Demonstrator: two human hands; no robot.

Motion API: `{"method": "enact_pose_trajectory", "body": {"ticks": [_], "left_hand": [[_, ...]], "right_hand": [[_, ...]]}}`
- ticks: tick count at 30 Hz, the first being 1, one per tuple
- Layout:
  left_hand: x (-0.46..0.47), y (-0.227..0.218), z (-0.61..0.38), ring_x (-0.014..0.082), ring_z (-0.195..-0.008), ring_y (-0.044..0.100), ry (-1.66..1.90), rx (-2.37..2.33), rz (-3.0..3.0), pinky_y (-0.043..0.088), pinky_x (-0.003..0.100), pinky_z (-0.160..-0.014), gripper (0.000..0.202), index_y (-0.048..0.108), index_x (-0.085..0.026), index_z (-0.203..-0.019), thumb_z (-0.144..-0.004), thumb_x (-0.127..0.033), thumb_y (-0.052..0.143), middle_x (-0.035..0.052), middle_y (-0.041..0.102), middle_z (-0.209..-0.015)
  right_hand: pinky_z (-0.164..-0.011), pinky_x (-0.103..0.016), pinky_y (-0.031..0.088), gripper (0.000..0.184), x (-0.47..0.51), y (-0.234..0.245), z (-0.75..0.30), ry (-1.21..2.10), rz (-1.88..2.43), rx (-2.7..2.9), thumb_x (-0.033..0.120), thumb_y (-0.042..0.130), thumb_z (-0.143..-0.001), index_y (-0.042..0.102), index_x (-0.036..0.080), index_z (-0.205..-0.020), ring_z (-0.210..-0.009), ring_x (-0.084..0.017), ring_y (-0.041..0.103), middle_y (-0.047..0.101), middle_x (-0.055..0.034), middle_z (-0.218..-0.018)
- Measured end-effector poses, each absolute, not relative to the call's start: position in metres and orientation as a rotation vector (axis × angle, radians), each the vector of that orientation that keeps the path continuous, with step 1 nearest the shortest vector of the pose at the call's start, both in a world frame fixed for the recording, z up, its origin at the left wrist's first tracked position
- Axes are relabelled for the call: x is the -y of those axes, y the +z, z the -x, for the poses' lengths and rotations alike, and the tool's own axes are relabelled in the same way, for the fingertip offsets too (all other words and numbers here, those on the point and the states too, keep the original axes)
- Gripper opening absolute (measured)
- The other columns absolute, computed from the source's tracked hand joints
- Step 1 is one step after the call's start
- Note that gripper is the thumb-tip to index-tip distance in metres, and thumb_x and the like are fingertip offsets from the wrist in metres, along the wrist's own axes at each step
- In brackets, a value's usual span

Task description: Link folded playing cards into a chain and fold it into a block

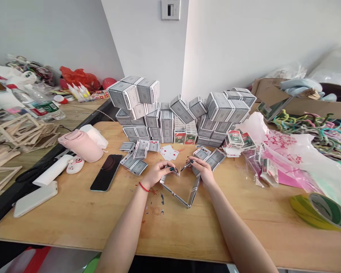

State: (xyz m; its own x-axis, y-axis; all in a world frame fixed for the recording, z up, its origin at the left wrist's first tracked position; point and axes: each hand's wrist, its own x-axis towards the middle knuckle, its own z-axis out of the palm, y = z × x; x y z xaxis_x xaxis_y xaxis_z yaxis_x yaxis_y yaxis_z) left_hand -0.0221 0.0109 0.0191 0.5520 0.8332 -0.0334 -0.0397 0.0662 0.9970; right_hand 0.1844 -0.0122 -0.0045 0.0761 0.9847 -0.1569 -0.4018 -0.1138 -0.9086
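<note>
On the wooden table stands a frame of folded playing cards (pixel 174 196), set on edge in a rough four-sided outline. My left hand (pixel 160 172) pinches one end of it at the far side. Opposite, my right hand (pixel 202 168) pinches the other end, and the two ends nearly meet; whether they touch I cannot tell. Loose playing cards (pixel 169 152) lie face up just beyond my hands. More cards (pixel 135 165) lie to the left, and others (pixel 216 158) sit partly behind my right hand. Behind them rises a stacked structure of card blocks (pixel 165 121).
A black phone (pixel 106 172), a pink bottle (pixel 81 144) and a white power bank (pixel 35 199) lie on the left. To the right are card boxes (pixel 235 138), a plastic bag (pixel 287 148) and a yellow tape roll (pixel 321 210). A cardboard box (pixel 268 91) stands at the back right.
</note>
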Motion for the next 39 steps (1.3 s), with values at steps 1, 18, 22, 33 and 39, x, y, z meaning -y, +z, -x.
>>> {"method": "enact_pose_trajectory", "body": {"ticks": [1, 18, 22, 33, 39], "left_hand": [[-0.011, 0.020, 0.022, 0.0164, -0.081, 0.058, 0.763, -0.746, -1.343, 0.044, 0.028, -0.075, 0.017, 0.061, -0.014, -0.078, -0.072, -0.029, 0.061, 0.0047, 0.063, -0.082], [-0.010, 0.026, 0.023, 0.0159, -0.081, 0.055, 0.610, -0.799, -1.634, 0.041, 0.027, -0.077, 0.021, 0.062, -0.015, -0.079, -0.077, -0.034, 0.054, 0.0046, 0.063, -0.084], [-0.011, 0.025, 0.023, 0.0159, -0.080, 0.056, 0.605, -0.823, -1.655, 0.042, 0.027, -0.076, 0.022, 0.062, -0.015, -0.080, -0.077, -0.035, 0.053, 0.0046, 0.064, -0.083], [-0.013, 0.018, 0.023, 0.0166, -0.077, 0.058, 0.677, -0.894, -1.616, 0.043, 0.028, -0.072, 0.026, 0.063, -0.015, -0.082, -0.076, -0.038, 0.053, 0.0046, 0.064, -0.080], [-0.011, 0.015, 0.018, 0.0167, -0.077, 0.058, 0.732, -0.929, -1.603, 0.044, 0.028, -0.074, 0.025, 0.062, -0.016, -0.079, -0.075, -0.039, 0.055, 0.0042, 0.065, -0.081]], "right_hand": [[-0.075, -0.034, 0.047, 0.031, 0.012, -0.005, -0.184, 1.399, 1.051, 0.756, 0.034, 0.072, -0.059, 0.068, 0.021, -0.088, -0.075, -0.020, 0.062, 0.069, -0.0043, -0.084], [-0.083, -0.035, 0.043, 0.032, 0.015, -0.002, -0.184, 1.405, 1.089, 0.944, 0.035, 0.070, -0.062, 0.069, 0.020, -0.090, -0.084, -0.021, 0.061, 0.069, -0.0056, -0.087], [-0.083, -0.035, 0.042, 0.031, 0.015, -0.001, -0.186, 1.390, 1.098, 0.965, 0.034, 0.070, -0.062, 0.069, 0.020, -0.090, -0.085, -0.021, 0.061, 0.069, -0.0056, -0.087], [-0.083, -0.036, 0.043, 0.033, 0.015, -0.002, -0.184, 1.354, 1.104, 1.019, 0.038, 0.069, -0.063, 0.068, 0.021, -0.091, -0.086, -0.021, 0.061, 0.069, -0.0058, -0.087], [-0.080, -0.035, 0.044, 0.033, 0.015, -0.003, -0.178, 1.313, 1.117, 1.078, 0.042, 0.066, -0.065, 0.067, 0.020, -0.090, -0.084, -0.021, 0.061, 0.068, -0.0059, -0.086]]}}
